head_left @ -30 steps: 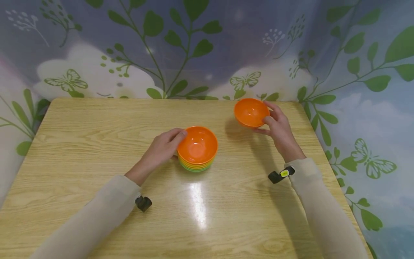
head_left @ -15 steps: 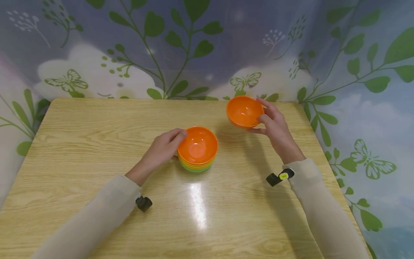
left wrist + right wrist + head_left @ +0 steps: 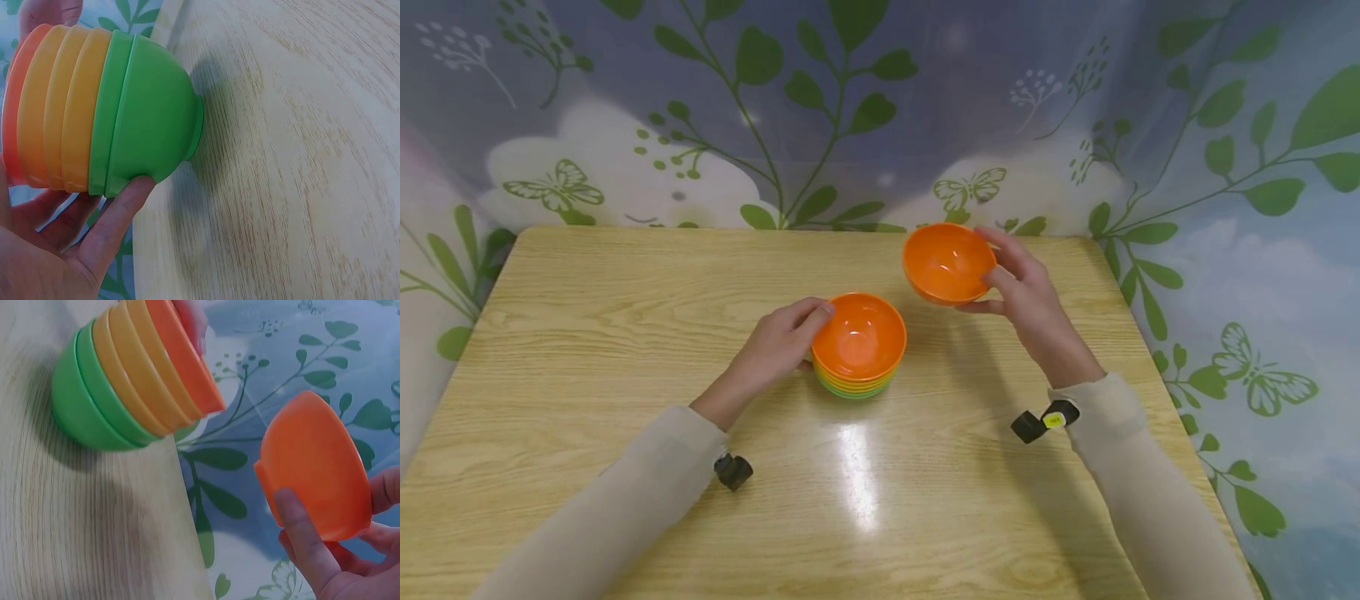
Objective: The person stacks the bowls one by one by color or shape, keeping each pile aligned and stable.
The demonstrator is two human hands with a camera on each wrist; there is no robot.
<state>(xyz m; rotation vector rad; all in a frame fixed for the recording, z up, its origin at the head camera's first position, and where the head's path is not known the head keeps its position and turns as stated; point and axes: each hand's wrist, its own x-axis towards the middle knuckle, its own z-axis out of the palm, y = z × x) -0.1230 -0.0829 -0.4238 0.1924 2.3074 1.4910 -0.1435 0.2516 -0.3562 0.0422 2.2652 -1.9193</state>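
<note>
A stack of nested bowls (image 3: 855,386) sits on the table mid-view, with an orange bowl (image 3: 859,337) on top, several yellow-orange ones below and green bowls (image 3: 153,112) at the bottom. My left hand (image 3: 778,342) grips the stack's left side, its thumb at the top rim and its fingers along the outer walls. Up and to the right of the stack, my right hand (image 3: 1030,296) holds a separate orange bowl (image 3: 947,262) by its right side. That bowl is raised off the table, its inside facing up and slightly toward the head camera.
The wooden table (image 3: 625,275) reaches back to a printed curtain (image 3: 700,125) of leaves and butterflies, which also hangs along the right side. Each wrist carries a small black camera (image 3: 733,472).
My right hand has carried the loose orange bowl leftward, closer to the stack. The left hand and the stack have stayed in place.
</note>
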